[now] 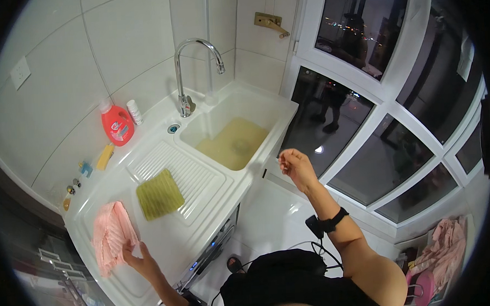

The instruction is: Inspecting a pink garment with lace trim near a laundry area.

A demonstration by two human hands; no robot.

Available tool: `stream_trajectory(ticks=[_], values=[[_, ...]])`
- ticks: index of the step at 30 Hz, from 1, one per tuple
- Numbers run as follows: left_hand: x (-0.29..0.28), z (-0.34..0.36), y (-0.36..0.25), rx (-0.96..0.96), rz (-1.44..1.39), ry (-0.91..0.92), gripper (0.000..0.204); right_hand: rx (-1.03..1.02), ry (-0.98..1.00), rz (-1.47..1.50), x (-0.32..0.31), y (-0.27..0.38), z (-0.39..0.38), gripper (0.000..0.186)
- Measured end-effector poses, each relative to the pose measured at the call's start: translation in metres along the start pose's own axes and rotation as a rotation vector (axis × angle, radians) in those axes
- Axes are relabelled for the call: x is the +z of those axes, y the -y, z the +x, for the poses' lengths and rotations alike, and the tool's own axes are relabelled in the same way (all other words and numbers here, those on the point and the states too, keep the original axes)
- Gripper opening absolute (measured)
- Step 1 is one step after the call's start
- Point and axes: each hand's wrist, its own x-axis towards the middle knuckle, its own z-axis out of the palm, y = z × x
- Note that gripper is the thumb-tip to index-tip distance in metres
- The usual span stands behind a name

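A pink ribbed cloth (pixel 113 235) lies bunched on the left part of the white washboard counter. My left hand (pixel 141 263) is at its near right edge, thumb and fingers apart, fingertips against the cloth. To the right of the pink cloth, a folded green cloth (pixel 160 195) rests partly on the ridged washboard (pixel 189 180). My right hand (pixel 296 170) is raised in the air to the right of the sink, fingers loosely bent, with nothing visible in it. Cloudy yellowish water (pixel 234 142) stands in the sink basin (pixel 200 125).
A chrome faucet (pixel 180 79) arches behind the basin. Along the wall stand a red detergent bottle (pixel 117 124), a white bottle (pixel 134 112), a yellow bar (pixel 106 157) and a blue item (pixel 85 169). Windows (pixel 331 116) rise at the right; a bin (pixel 452 270) of pink fabric sits lower right.
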Motion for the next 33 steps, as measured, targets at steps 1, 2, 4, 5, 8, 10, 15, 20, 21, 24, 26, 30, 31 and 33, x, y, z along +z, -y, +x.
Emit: stream_trajectory(ticks=[1,2,4,5,8,10,15,20,21,24,26,30,31,33], values=[[0.003,-0.004,0.002,-0.005,-0.007,0.009,0.035,-0.017,0.005,-0.002,0.006,0.005,0.007,0.014],[0.006,-0.008,0.005,0.055,0.045,0.017,0.035,-0.035,0.009,-0.005,0.01,0.011,0.015,0.014],[0.011,-0.016,0.0,0.117,0.098,0.032,0.036,-0.068,-0.02,-0.003,0.013,0.026,0.03,0.01],[0.013,-0.019,-0.007,0.103,0.124,0.07,0.037,-0.084,-0.045,-0.015,0.013,0.035,0.038,0.01],[0.023,-0.025,-0.01,0.138,0.166,0.095,0.037,-0.155,-0.071,-0.014,0.012,0.06,0.065,0.012],[0.028,-0.028,-0.015,0.16,0.223,0.124,0.038,-0.204,-0.054,0.001,0.003,0.073,0.09,0.013],[0.048,-0.033,-0.019,0.119,0.291,0.063,0.039,-0.188,0.002,0.146,-0.015,0.101,0.176,0.015],[0.081,-0.049,-0.039,0.125,0.262,0.05,0.04,-0.234,0.016,0.379,-0.021,0.154,0.254,0.017],[0.089,-0.052,-0.044,0.143,0.291,0.067,0.041,-0.214,-0.067,0.45,-0.011,0.168,0.263,0.019],[0.114,-0.064,-0.047,0.145,0.346,0.062,0.043,-0.098,-0.03,0.651,-0.021,0.179,0.336,0.017],[0.13,-0.074,-0.05,0.131,0.358,0.044,0.044,-0.012,0.084,0.777,-0.039,0.194,0.39,0.018],[0.156,-0.087,-0.065,0.049,0.413,0.054,0.04,-0.076,0.266,0.995,-0.042,0.226,0.443,0.017],[0.161,-0.091,-0.066,0.009,0.432,0.044,0.039,-0.158,0.133,1.019,-0.039,0.238,0.447,0.015],[0.167,-0.097,-0.062,-0.025,0.469,0.029,0.036,-0.364,0.243,0.735,-0.025,0.257,0.459,0.014]])
